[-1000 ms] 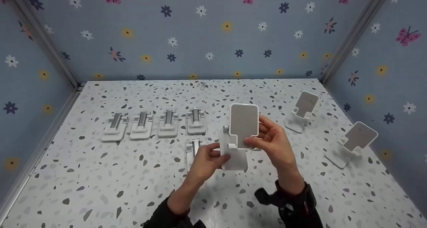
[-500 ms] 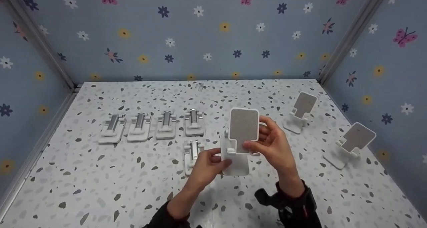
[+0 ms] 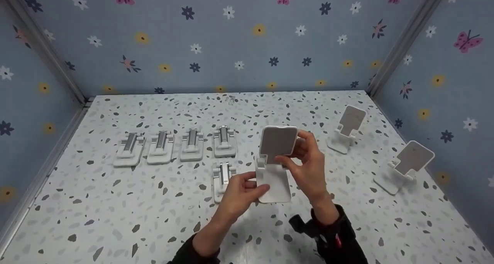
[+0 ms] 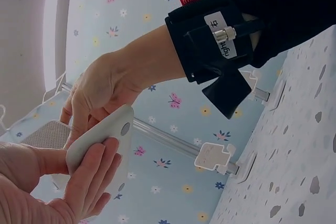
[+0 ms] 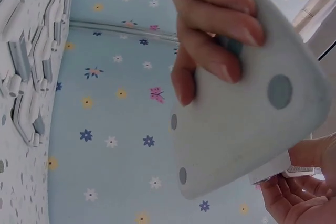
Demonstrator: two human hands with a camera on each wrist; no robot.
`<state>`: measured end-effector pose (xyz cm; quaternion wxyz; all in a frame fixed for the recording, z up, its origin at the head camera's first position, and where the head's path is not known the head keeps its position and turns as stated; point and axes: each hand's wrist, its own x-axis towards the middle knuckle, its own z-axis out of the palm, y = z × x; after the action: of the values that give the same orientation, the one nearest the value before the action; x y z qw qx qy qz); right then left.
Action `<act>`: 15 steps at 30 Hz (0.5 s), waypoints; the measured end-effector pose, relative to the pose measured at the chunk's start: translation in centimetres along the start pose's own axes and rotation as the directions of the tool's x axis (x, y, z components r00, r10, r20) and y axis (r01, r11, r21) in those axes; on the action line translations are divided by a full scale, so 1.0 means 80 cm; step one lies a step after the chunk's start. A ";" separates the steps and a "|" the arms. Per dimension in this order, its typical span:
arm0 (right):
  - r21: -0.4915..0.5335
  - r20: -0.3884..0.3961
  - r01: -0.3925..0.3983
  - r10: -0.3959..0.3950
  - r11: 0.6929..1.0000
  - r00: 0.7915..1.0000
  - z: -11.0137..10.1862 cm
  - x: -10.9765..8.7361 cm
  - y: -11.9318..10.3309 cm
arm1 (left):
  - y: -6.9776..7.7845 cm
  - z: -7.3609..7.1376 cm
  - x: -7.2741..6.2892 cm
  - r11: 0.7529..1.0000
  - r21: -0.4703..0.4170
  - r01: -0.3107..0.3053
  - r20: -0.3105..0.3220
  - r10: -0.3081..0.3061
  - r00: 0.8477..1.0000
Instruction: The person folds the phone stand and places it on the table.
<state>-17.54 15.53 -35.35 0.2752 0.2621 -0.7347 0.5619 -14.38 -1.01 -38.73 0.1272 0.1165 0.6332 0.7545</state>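
Note:
Between both hands is a white phone stand (image 3: 276, 188), raised over the table, with a grey-padded support plate (image 3: 278, 140) above a flat base. The left hand (image 3: 244, 190) grips the left edge of the base, thumb on its front face. At the plate's right lower edge, the right hand (image 3: 308, 167) pinches it with the thumb in front and fingers behind. In the right wrist view the underside of the base (image 5: 236, 129) shows round grey feet, with left-hand fingers (image 5: 220, 30) across it. The plate is mostly hidden there, behind the base, by the right hand (image 5: 304, 198).
Several folded phone stands (image 3: 192, 150) lie on the speckled table (image 3: 154, 217) at left, one of them (image 3: 222, 183) close beside the left hand. Two unfolded stands (image 3: 350, 127) (image 3: 413, 159) stand at right. Flower-patterned panels (image 3: 231, 44) enclose the back and sides.
The support plate has swung on its hinge, its lower end rising and moving back, so more of the base shows. The right hand has shifted slightly left with it; the left hand keeps its grip.

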 end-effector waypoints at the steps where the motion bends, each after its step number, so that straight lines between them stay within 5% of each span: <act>1: -0.025 -0.012 0.022 -0.022 0.999 1.000 0.001 0.000 0.002 | 0.000 0.000 0.000 1.000 -0.009 0.001 0.001 -0.001 1.000; 15: -0.285 -0.099 0.201 -0.237 0.937 0.966 0.009 0.001 0.019 | 0.002 0.001 -0.004 1.000 -0.015 -0.016 0.016 0.016 1.000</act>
<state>-18.75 15.20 -36.44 0.4175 0.2642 -0.7515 0.4371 -14.03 -1.09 -38.58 0.1271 0.1265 0.6255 0.7594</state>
